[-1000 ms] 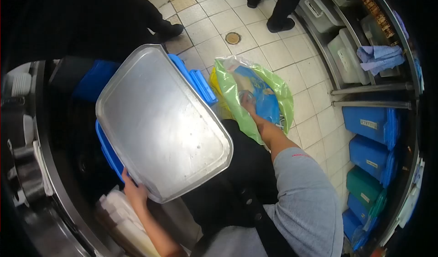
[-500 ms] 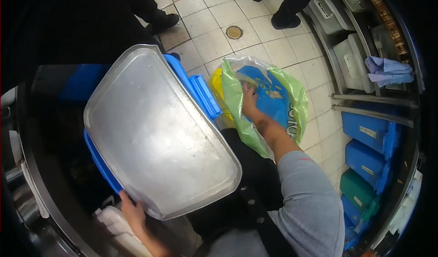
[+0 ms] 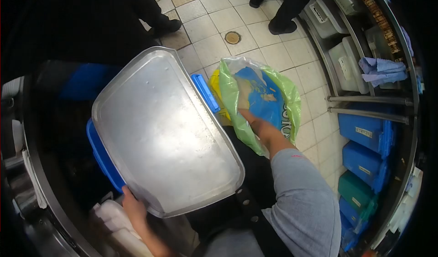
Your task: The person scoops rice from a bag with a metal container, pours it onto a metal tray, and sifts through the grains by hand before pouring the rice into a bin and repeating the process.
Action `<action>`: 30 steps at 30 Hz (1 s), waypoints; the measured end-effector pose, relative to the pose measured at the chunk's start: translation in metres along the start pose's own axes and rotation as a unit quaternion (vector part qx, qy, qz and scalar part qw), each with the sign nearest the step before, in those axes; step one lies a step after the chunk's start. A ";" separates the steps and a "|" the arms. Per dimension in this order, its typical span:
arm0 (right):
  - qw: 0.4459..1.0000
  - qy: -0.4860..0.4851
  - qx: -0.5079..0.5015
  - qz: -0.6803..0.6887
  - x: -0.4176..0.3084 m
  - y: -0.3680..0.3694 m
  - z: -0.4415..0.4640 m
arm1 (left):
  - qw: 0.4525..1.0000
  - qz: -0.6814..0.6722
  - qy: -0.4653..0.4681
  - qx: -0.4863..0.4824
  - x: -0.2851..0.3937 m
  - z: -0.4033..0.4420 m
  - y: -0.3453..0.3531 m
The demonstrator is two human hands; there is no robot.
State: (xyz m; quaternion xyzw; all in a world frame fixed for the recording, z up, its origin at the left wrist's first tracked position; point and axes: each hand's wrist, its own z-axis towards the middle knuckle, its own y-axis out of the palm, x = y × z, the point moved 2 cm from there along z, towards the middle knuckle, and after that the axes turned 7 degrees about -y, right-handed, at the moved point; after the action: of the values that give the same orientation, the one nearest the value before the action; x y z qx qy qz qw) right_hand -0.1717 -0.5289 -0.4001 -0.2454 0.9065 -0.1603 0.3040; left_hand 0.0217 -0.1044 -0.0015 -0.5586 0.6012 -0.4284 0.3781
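A large shallow metal tray (image 3: 166, 131) lies tilted across a blue container (image 3: 102, 156), whose blue latch (image 3: 206, 93) shows at the far right side. My left hand (image 3: 133, 206) grips the tray's near left edge, with the fingers partly hidden. On the floor to the right stands an open plastic bag (image 3: 234, 109) with a green rim. Inside it are blue plastic (image 3: 267, 104) and some pale pieces I cannot make out. My right forearm (image 3: 269, 134) reaches down into the bag, and the bag's rim hides the fingers.
Two people's dark legs and shoes (image 3: 284, 27) are on the tiled floor (image 3: 214, 24), near a round floor drain (image 3: 232, 37). At right, a rack holds lidded containers, blue boxes (image 3: 365, 130), a green box (image 3: 357, 189) and a bluish cloth (image 3: 382, 70). A white container (image 3: 114, 218) is at lower left.
My right hand has gone deeper into the bag, toward its near left side, and its fingers are out of sight. The tray has shifted slightly right, covering more of the container's far side.
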 end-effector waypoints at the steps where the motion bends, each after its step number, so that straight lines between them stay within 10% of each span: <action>1: 0.998 0.002 -0.048 0.045 -0.002 -0.005 -0.002 | 1.000 0.014 -0.002 0.011 -0.001 0.000 0.001; 6: 0.964 0.010 -0.097 0.247 -0.018 -0.034 -0.021 | 1.000 0.002 0.015 0.010 -0.003 -0.003 0.001; 15: 0.812 -0.057 0.126 0.567 -0.028 -0.084 -0.123 | 0.999 -0.045 0.026 -0.017 -0.019 0.029 0.014; 30: 0.679 -0.134 0.254 0.676 -0.147 -0.150 -0.288 | 0.995 -0.096 0.011 -0.030 -0.023 0.043 0.021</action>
State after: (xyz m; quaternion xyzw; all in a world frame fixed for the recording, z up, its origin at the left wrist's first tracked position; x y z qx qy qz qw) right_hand -0.1983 -0.5325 -0.0448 0.5016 0.7001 -0.1004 0.4982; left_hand 0.0568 -0.0850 -0.0368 -0.6201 0.5617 -0.4506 0.3115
